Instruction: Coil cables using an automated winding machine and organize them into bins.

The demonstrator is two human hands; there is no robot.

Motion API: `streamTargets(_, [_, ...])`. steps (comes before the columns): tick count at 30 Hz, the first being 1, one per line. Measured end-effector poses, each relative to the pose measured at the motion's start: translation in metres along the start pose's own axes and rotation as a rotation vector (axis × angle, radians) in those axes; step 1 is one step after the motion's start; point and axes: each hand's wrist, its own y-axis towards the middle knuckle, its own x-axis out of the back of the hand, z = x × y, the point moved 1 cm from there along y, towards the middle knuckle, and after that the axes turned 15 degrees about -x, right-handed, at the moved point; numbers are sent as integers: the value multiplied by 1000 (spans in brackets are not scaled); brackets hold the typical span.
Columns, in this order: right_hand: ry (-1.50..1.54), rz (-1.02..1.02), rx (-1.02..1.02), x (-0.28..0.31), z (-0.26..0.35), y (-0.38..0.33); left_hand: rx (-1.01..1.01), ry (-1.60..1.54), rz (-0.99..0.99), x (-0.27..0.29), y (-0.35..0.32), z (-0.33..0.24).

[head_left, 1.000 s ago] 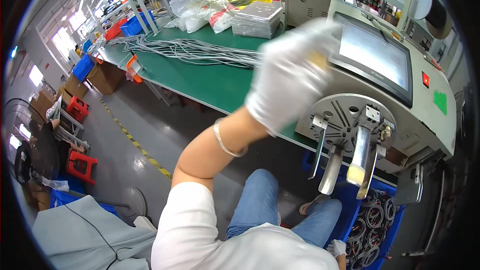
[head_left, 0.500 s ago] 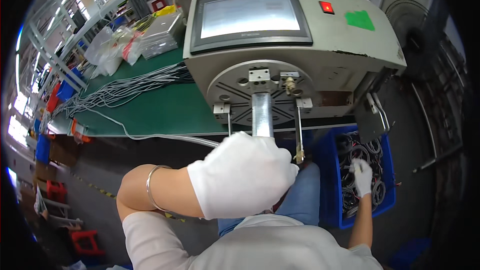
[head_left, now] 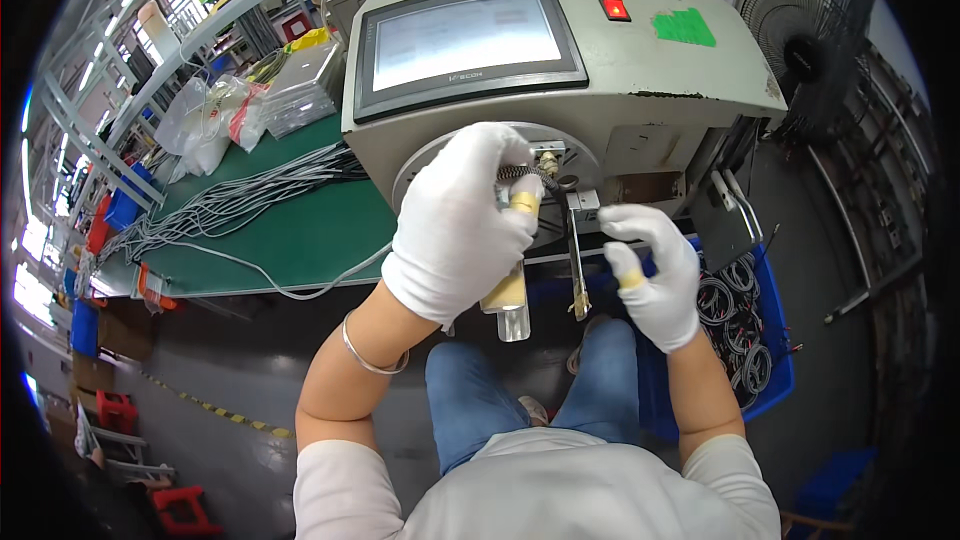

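I sit in front of a grey winding machine with a touch screen. My left hand, in a white glove, is curled around the top of the machine's hanging post, which is wrapped in yellowish tape. My right hand, also gloved, has its fingers spread and its fingertips on the small bracket above the thin metal pin. A grey cable runs from the green table toward my left hand. The round winding disc is partly hidden behind my left hand.
Several grey cables lie on the green table at the left, with plastic bags behind them. A blue crate with coiled black cables stands at the lower right. A fan stands to the right of the machine.
My left hand has risen from below the disc and closed on the post. My right hand has come up from the blue crate to the pin's bracket. The view has shifted.
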Motion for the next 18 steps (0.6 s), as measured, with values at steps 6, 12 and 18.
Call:
streamTargets(6, [12,-83,31,-38,5,27,-107,-92,-19,2,-2,11])
streamTargets(12, [134,-132,-194,-54,1,31,-94,-46,82,3,-4,9])
streamTargets(18, [114,-128,-251,-52,1,33,223,-225,-39,33,-50,33])
